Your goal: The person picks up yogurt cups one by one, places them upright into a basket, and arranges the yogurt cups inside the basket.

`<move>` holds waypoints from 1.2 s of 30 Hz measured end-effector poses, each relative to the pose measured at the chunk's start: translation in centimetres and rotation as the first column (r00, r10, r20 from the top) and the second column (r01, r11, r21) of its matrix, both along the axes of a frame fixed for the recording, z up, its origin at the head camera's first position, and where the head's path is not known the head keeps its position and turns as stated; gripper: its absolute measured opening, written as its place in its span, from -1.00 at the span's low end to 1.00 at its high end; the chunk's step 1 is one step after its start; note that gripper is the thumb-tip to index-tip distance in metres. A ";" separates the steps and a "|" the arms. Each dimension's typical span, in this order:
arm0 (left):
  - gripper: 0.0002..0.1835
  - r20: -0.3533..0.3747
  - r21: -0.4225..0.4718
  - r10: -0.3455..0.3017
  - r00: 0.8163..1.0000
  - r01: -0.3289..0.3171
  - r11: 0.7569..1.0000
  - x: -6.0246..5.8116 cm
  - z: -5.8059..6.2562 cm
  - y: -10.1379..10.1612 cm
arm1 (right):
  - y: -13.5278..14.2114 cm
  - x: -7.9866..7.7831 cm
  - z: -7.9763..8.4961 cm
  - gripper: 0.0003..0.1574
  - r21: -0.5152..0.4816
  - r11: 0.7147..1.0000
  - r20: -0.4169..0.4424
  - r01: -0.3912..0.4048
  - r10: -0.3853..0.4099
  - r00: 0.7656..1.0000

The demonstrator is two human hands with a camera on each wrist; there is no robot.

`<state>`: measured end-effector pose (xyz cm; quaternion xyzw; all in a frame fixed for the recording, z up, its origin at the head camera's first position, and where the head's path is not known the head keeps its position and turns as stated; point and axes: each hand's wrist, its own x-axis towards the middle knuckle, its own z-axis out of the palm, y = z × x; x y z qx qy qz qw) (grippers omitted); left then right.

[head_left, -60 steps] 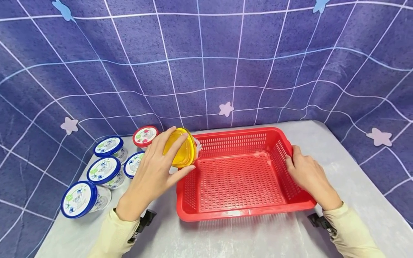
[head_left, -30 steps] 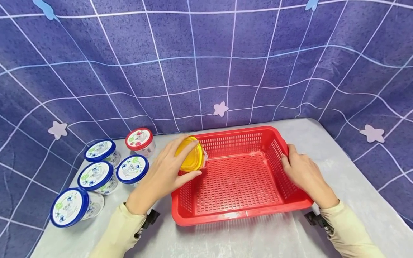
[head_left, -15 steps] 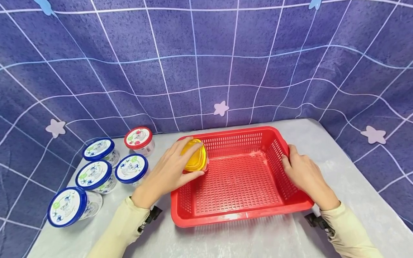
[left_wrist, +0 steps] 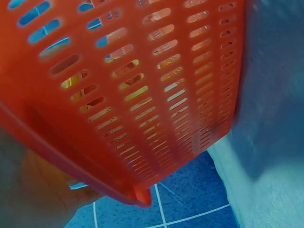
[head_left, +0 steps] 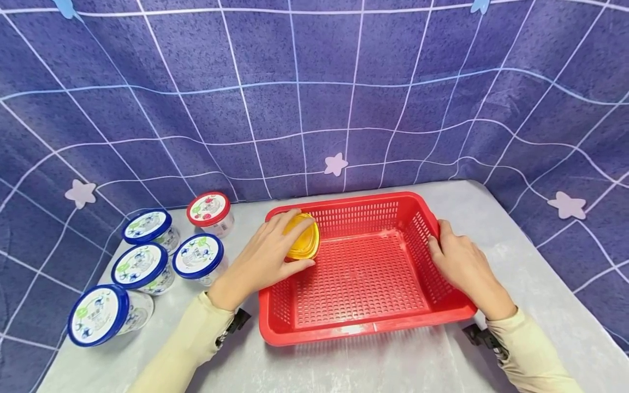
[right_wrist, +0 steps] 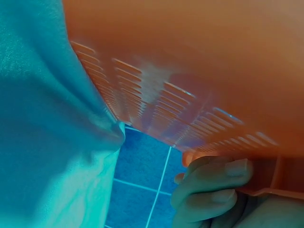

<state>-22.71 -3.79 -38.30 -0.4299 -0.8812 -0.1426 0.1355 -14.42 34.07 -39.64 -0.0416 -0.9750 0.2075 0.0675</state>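
My left hand (head_left: 262, 255) reaches over the left rim of the red plastic basket (head_left: 363, 328). Its fingers and thumb span a clear tub with a yellow lid (head_left: 307, 240), low in the basket's back left corner. In the left wrist view, yellow and printed parts of the tub show through the slots of the basket wall (left_wrist: 142, 114). My right hand (head_left: 467, 266) grips the basket's right rim. From the right wrist, its curled fingers (right_wrist: 209, 187) show under that rim.
Left of the basket stand several clear tubs with blue lids (head_left: 140, 265) and one with a red lid (head_left: 208, 209). The blue-lidded tub (head_left: 198, 255) nearest the basket sits close to my left forearm. A purple gridded cloth (head_left: 314, 98) hangs behind the grey table (head_left: 373, 360).
My left hand has carried the yellow-lidded tub rightward over the left rim and down into the basket's back left corner. The right hand keeps its grip on the rim.
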 end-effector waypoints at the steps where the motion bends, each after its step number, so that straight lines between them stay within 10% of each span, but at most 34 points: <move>1: -0.17 0.005 -0.002 -0.002 1.000 0.002 1.000 -0.1 -0.1 0.1 | 0.0 0.0 0.0 -0.49 -0.001 1.000 0.000 0.000 0.000 1.000; 20: -0.13 0.059 -0.001 0.033 0.998 -0.033 0.999 -0.6 -0.6 0.1 | -0.1 0.0 0.0 -0.48 -0.001 1.000 -0.001 0.006 -0.006 1.000; 36: -0.21 -0.047 0.030 0.080 0.996 -0.079 0.996 2.1 0.4 -3.3 | -0.3 0.1 0.1 -0.45 0.006 1.000 0.013 -0.006 0.006 1.000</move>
